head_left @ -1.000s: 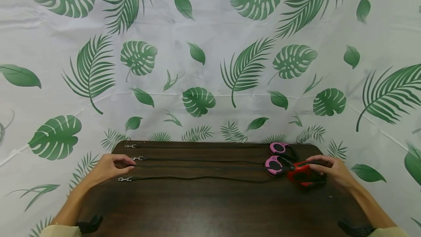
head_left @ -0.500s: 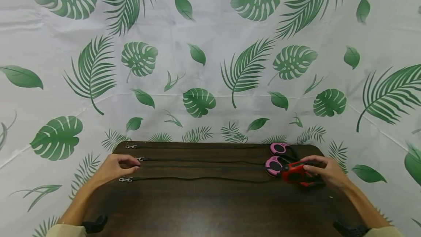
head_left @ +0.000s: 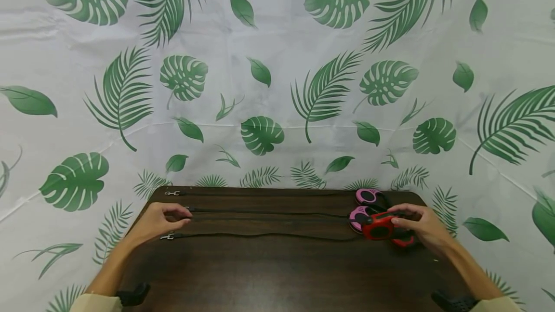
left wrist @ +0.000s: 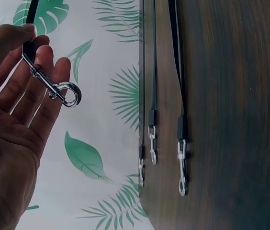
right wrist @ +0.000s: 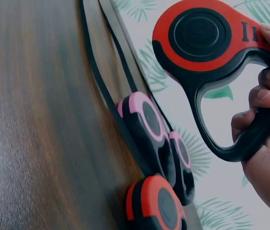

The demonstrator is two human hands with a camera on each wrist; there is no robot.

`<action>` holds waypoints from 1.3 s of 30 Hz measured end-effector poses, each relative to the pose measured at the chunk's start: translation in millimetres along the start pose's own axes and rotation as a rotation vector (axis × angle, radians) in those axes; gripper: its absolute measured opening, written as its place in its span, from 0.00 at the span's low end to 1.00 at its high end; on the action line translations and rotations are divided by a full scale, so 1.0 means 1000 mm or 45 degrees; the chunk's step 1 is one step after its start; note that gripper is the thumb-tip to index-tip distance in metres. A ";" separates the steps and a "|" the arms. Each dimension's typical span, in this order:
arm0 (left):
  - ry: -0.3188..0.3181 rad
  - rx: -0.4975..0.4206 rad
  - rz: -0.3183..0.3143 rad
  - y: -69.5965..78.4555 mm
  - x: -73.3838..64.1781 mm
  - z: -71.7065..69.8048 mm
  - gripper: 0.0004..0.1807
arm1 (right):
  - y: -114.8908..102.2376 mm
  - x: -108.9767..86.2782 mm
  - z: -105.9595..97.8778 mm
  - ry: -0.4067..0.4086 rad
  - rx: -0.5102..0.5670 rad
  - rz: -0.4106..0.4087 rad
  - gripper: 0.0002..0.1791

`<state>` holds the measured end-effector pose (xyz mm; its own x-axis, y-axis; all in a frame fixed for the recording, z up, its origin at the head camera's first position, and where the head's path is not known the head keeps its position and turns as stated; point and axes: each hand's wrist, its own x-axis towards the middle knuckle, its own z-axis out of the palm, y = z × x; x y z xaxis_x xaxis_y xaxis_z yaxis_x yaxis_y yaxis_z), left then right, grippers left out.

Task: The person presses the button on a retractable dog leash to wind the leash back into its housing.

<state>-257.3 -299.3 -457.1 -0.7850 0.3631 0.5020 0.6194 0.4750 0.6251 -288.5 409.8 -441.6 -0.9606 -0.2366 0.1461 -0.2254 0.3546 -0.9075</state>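
A leaf-printed cloth point(head_left: 277, 85) rises behind the dark wooden table point(head_left: 269, 273), along its far edge. Above the table's right part, towards the far right corner, the raised red leash point(right wrist: 199, 33) hangs clear of the wood. Its hard casing should feel stiff, moderately light and rather smooth; the black loop handle point(right wrist: 264, 127) looks the safest place to take hold.

The right hand point(head_left: 422, 225) has its fingers curled through that handle, the thumb laid against the red casing. Over the left edge, near the far left corner, the left hand point(head_left: 158, 223) pinches the held strap point(left wrist: 31, 12) between thumb and forefinger, the other fingers loosely extended.

By the right edge, the resting red leash point(right wrist: 161, 206) sits on the table below the raised one; beyond it are the nearer pink leash point(right wrist: 147, 117) and, at the far edge, the farther pink leash point(right wrist: 183, 151). Lying straps point(left wrist: 182, 110), thin and probably limp, stretch towards the left edge, ending in metal lying clips point(left wrist: 182, 167). The held clip point(left wrist: 51, 86), likely hard and slick, dangles just below the pinch.
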 end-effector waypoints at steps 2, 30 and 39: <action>-0.010 0.004 0.005 0.002 0.002 0.001 0.09 | -0.001 0.001 0.003 -0.003 0.001 -0.005 0.14; -0.047 -0.079 0.102 0.008 0.023 0.026 0.09 | -0.008 0.015 0.045 -0.012 0.030 -0.055 0.15; -0.047 -0.086 0.141 0.009 0.026 0.035 0.09 | -0.008 0.017 0.056 -0.042 0.093 -0.107 0.14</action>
<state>-272.1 -257.2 -459.8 -0.7108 0.4404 0.5485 0.7007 0.3756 0.6066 -293.5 351.8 -453.8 -0.9327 -0.2926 0.2107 -0.2910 0.2659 -0.9190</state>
